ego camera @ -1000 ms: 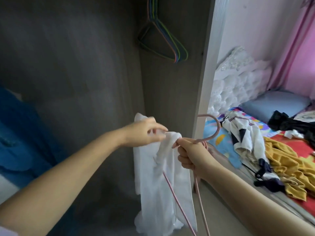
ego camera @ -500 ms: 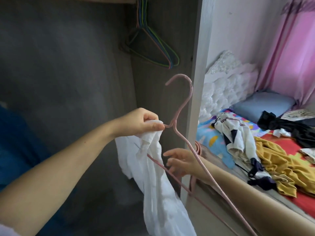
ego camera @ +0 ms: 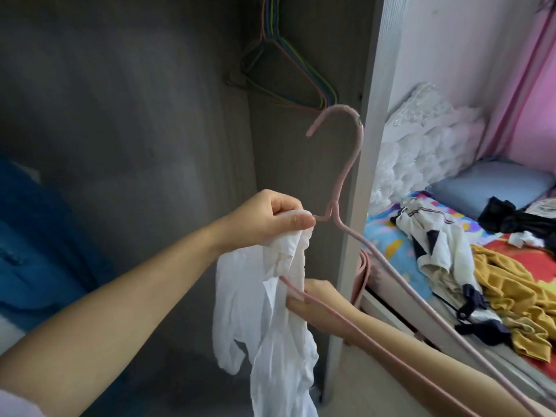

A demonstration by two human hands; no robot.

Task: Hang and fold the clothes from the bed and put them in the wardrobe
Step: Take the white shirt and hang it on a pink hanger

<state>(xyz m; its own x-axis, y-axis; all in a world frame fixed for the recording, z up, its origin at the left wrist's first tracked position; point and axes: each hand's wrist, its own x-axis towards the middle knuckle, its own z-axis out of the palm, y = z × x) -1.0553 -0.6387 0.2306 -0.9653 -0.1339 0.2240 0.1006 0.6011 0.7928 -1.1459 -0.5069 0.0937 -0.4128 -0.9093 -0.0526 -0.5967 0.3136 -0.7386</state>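
This is a bedroom in a home: an open wardrobe with hangers, a bed with clothes, a pink curtain.

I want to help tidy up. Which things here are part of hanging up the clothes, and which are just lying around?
Part of the job:
white top, pinched by the left hand
pink hanger
right hand, behind the top
clothes on the bed: yellow garment, black garment
hangers in the wardrobe

Just lying around:
blue pillow
pink curtain
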